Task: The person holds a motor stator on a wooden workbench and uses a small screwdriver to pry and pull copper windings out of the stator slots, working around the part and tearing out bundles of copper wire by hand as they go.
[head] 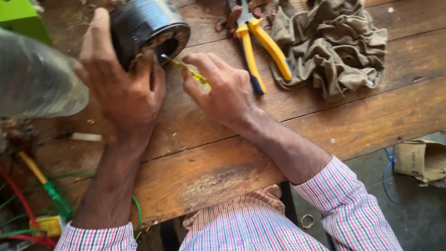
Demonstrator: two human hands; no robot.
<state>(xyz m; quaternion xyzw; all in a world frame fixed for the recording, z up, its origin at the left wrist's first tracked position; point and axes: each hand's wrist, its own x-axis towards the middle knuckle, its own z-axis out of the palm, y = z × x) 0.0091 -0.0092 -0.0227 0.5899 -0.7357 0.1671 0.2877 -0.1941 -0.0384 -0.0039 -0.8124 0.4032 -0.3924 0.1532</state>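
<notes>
At the far left edge of the worktop (353,116) a clear plastic bottle (37,79) lies blurred, with a green box (18,16) at the corner behind it. Below these, off the near left corner, are red and green wires (28,209) and a small yellow block (46,225).

The left hand (118,88) is wrapped around a dark round stator (146,28) near the back edge, palm and fingers closed on its outer wall and tilting the open face toward the right. It is banded metal, so likely heavy and stiff, and the rim gives the surest hold; the windings inside look delicate.

The right hand (220,90) pinches a thin yellow-handled tool (188,69), probably a small screwdriver, fingers closed tight around the handle and its tip at the stator's opening.

Just right of that hand lie yellow-handled pliers (258,51), jaws toward the back edge. Further right, a crumpled brown rag (332,44) sits by the back right corner.

Beyond the right edge, on the floor, is a torn brown cardboard box (423,160) with a blue wire (388,176) beside it; any label is unreadable.
</notes>
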